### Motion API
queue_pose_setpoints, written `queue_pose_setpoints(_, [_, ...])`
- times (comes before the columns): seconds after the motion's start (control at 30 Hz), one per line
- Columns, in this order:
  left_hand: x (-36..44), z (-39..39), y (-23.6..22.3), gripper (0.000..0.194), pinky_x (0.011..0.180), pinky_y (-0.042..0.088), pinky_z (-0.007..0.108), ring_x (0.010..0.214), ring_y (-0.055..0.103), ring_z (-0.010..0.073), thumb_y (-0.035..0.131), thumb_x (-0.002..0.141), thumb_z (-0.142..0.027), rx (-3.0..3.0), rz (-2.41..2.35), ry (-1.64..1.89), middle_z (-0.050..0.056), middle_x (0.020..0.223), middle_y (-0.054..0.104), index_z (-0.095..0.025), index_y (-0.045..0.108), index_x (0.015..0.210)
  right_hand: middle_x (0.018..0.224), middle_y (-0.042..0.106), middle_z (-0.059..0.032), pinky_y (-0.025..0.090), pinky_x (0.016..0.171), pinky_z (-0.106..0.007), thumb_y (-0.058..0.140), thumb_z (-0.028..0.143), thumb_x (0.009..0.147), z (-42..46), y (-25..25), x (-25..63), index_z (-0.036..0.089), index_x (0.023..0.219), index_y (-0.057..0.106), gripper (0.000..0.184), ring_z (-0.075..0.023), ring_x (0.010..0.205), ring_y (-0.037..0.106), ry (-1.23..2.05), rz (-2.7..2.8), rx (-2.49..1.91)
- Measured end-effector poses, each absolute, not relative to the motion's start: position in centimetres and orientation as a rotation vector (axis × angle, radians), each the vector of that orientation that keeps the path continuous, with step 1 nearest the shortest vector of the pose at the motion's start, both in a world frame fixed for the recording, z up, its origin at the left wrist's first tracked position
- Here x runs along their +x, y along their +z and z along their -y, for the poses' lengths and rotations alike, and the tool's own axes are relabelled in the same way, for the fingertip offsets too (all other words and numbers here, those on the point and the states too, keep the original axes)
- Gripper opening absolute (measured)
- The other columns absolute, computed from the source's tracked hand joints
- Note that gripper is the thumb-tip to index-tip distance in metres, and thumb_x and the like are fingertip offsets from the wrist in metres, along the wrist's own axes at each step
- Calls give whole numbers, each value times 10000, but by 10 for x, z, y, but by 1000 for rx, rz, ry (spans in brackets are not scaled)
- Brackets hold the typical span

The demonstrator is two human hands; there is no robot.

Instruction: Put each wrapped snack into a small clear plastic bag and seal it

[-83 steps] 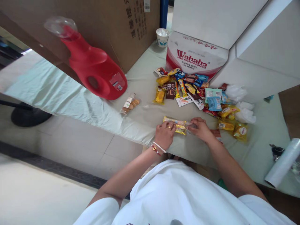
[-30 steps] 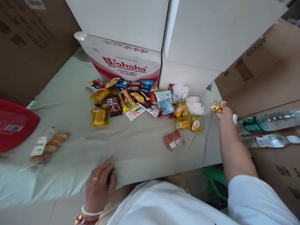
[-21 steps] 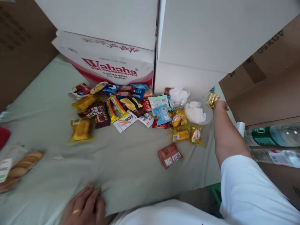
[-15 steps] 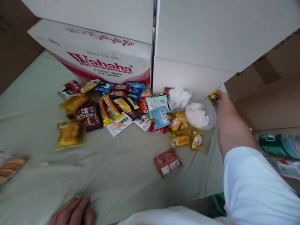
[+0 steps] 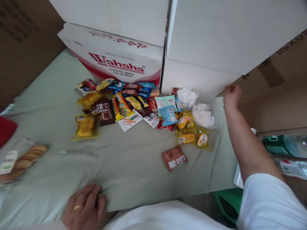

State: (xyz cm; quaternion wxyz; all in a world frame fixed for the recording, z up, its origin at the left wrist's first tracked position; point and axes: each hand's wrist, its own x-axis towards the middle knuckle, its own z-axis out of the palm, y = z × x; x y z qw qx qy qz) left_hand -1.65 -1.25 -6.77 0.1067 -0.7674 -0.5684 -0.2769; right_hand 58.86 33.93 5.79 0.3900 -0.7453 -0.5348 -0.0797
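At the far right corner of the white carton, my right hand [image 5: 232, 95] is raised with fingers pinched together. A thin sliver of a yellow snack packet [image 5: 223, 92] shows at the fingertips; the rest is hidden. My left hand [image 5: 85, 206], with a ring on one finger, rests loosely bent on the near table edge and holds nothing. Between the hands lies a pile of packaged snacks, including a brown cocoa packet [image 5: 105, 111], a light blue packet [image 5: 168, 115] and a yellow packet [image 5: 85, 126]. A reddish-brown packet [image 5: 174, 157] lies apart, nearer my body.
A Wahaha carton [image 5: 120, 64] and a white carton [image 5: 189, 76] stand behind the snacks. Beside the pile sits a clear round tub [image 5: 212, 111] with white packs in it. Bagged cookies [image 5: 30, 158] lie at left. Bottles [image 5: 283, 146] and a green stool [image 5: 227, 203] are at right.
My right hand has moved up and slightly right along the carton's edge, and the yellow packet in it is now mostly hidden. The view has shifted, showing more of the left side.
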Motion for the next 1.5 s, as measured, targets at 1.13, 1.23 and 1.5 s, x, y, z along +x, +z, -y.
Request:
queue_pose_setpoints(1.13, [70,-13,-5,548,646,555,287,779,667,200,762,724,-694,-1313,3089,-3134,52,790,714,-156,728,822,1064,692,-49,535,771,-285,749,492,853,-35,6,216,239,1103,624,377,-183,934,647,1330,1455,-1350])
queue_pose_setpoints(1.23, [56,-5,-11,552,630,537,280,746,658,194,753,732,-700,-1340,3131,-3076,61,763,725,-150,746,775,1056,701,-46,540,763,-291,839,467,757,-45,3,221,245,1168,653,502,-179,903,653,1601,1410,-1283])
queue_pose_setpoints(1.5, [9,-2,-6,277,748,544,295,742,656,160,893,643,-368,-595,2779,-3722,43,781,741,-152,762,757,696,508,39,366,516,-223,805,487,785,-68,13,250,231,862,626,322,-98,571,438,1630,1060,-1302])
